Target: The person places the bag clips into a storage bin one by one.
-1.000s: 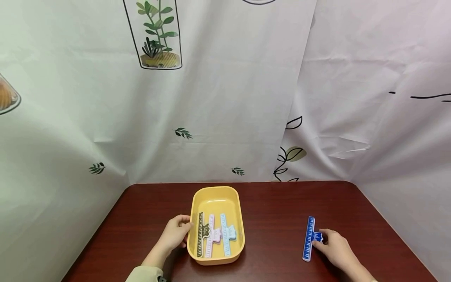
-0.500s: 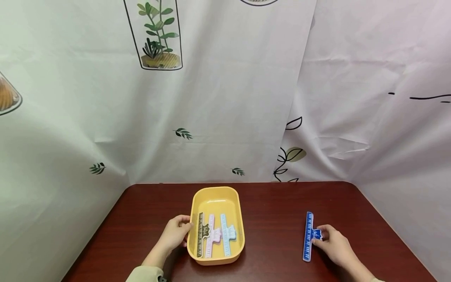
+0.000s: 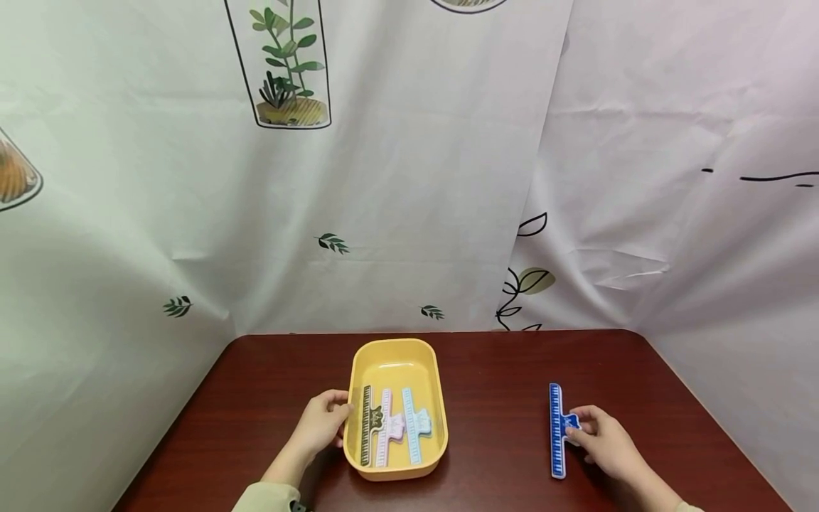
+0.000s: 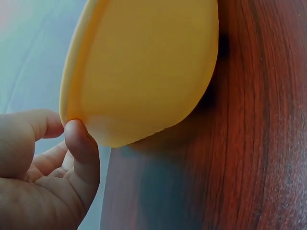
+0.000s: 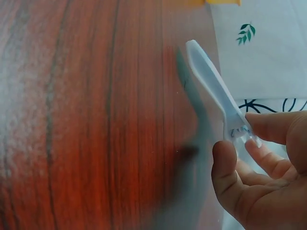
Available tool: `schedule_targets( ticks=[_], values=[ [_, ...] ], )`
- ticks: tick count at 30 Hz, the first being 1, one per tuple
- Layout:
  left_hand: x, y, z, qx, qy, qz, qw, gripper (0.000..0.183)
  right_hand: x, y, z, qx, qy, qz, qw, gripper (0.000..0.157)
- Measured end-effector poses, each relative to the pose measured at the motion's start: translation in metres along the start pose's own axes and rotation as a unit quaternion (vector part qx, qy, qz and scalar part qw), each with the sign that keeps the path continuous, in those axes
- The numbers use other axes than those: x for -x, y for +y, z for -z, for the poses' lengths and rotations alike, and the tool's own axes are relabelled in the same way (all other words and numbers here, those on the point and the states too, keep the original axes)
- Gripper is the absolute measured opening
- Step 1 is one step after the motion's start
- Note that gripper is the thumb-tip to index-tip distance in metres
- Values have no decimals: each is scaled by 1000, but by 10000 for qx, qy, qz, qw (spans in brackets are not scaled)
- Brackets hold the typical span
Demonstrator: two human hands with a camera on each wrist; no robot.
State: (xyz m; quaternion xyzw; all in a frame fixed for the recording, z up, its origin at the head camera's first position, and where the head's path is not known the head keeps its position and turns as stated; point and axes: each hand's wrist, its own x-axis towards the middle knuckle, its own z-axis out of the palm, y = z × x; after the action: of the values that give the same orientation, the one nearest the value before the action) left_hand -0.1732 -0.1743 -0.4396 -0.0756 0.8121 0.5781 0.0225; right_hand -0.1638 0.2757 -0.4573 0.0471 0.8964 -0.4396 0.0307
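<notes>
My left hand (image 3: pixel 320 421) pinches the left rim of a yellow tray (image 3: pixel 395 364) between thumb and fingers; the left wrist view shows the thumb over the tray's edge. Inside the tray lie three long clips with piano-key patterns: a dark one (image 3: pixel 366 434), a pink one (image 3: pixel 383 435) and a light blue one (image 3: pixel 411 430). Off to the right, my right hand (image 3: pixel 604 442) holds a dark blue clip (image 3: pixel 556 434) of the same kind by its shaped handle. From the right wrist, the clip's white side (image 5: pixel 211 79) shows, held between thumb and fingers close over the table.
Both hands work over a dark red-brown wooden table (image 3: pixel 493 398) with rounded far corners. A pale cloth (image 3: pixel 409 185) printed with plants hangs behind it and along both sides.
The blue clip has turned in my right hand's grip, its far end swinging left and away. The tray and my left hand have shifted slightly right.
</notes>
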Motion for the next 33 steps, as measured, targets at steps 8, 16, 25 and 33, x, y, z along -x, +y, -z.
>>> schedule_targets(
  ticks=[8,16,25,33],
  values=[
    [1,0,-2,31,-33,-40,10000,33,1,-3,0,-249,-66,-60,9996,37],
    [1,-2,-2,75,-99,-76,9999,34,-2,-10,-3,-418,-180,-78,9989,41],
    [-1,-5,-5,73,-55,-80,9999,35,-5,-22,-8,-467,-256,117,9985,42],
    [-1,-6,-7,-28,-41,3,10000,39,-6,-32,-14,-510,-322,181,9980,42]
  ],
)
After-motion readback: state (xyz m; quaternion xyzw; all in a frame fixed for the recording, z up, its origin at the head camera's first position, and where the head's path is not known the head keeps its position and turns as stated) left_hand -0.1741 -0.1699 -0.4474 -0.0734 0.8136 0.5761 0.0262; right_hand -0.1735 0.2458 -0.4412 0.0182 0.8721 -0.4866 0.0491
